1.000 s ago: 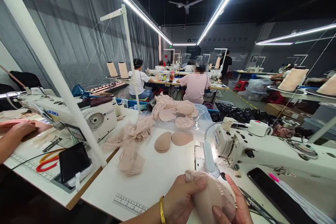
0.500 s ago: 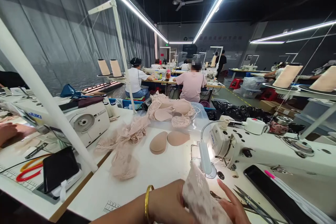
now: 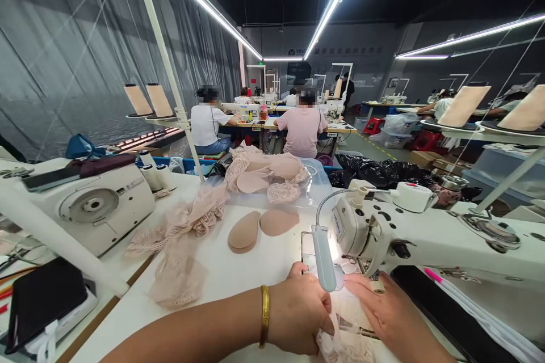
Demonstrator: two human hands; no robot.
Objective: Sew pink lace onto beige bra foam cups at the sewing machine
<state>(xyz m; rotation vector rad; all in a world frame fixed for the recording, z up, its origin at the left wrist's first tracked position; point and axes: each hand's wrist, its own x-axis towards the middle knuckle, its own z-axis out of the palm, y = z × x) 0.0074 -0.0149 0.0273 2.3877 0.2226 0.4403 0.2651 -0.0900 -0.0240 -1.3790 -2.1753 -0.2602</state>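
My left hand [image 3: 300, 315], a gold bangle on its wrist, is closed on a piece of pale pink lace fabric [image 3: 336, 349] left of the needle area of the sewing machine [image 3: 426, 238]. The fabric's lower part hangs toward me. My right hand [image 3: 387, 309] lies with fingers stretched out over the machine bed, fingertips beside the presser foot, which is largely hidden by the grey work lamp [image 3: 324, 258]. Two beige bra cups [image 3: 244, 231] rest on the table, left of the lamp. Loose lace pieces [image 3: 179, 272] lie further left.
Behind the cups, a clear plastic bin [image 3: 319, 181] bears a heap of lace and cups [image 3: 264, 173]. A black phone [image 3: 443, 312] and a pink-tipped white pen [image 3: 434, 275] lie right of my right hand. Thread cones [image 3: 464, 105] stand on the right. Co-workers sit ahead.
Both hands have moved forward to the needle area, and the lace fabric has been lowered onto the machine bed. My right hand now covers where the scissors lay. The view has shifted right.
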